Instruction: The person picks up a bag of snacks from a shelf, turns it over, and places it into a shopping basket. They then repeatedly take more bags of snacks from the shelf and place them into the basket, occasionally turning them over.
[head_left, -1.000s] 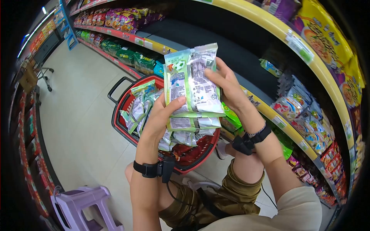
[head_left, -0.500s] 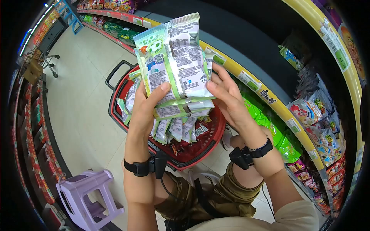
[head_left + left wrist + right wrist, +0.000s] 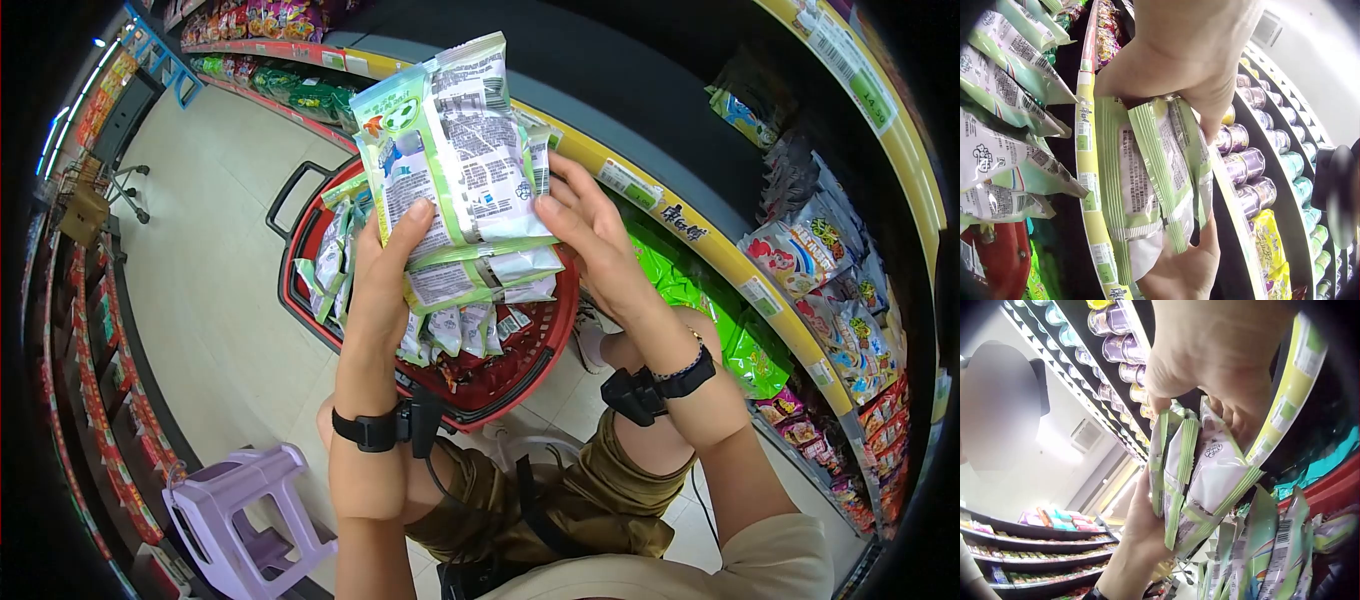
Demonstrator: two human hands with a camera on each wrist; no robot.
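Observation:
A stack of green and white snack packets [image 3: 450, 170] is held upright between both hands above a red shopping basket [image 3: 525, 365]. My left hand [image 3: 385, 285] grips the stack's left side, thumb across the front. My right hand [image 3: 590, 235] holds the right side with its fingers curled on the packets. In the left wrist view the packet stack [image 3: 1154, 187] shows edge-on between the two palms. The right wrist view shows the same packet stack [image 3: 1194, 481] gripped from both sides. More packets of the same kind [image 3: 460, 330] fill the basket.
A store shelf with a yellow edge strip [image 3: 690, 230] runs along the right, its upper bay dark and bare, bagged snacks [image 3: 820, 250] further right. A purple plastic stool [image 3: 235, 510] stands on the tiled floor at lower left. My knees in olive trousers [image 3: 560, 510] are below the basket.
Both hands raised the packet stack higher and squared it up. In the last half second the stack barely shifted, and the view moved slightly.

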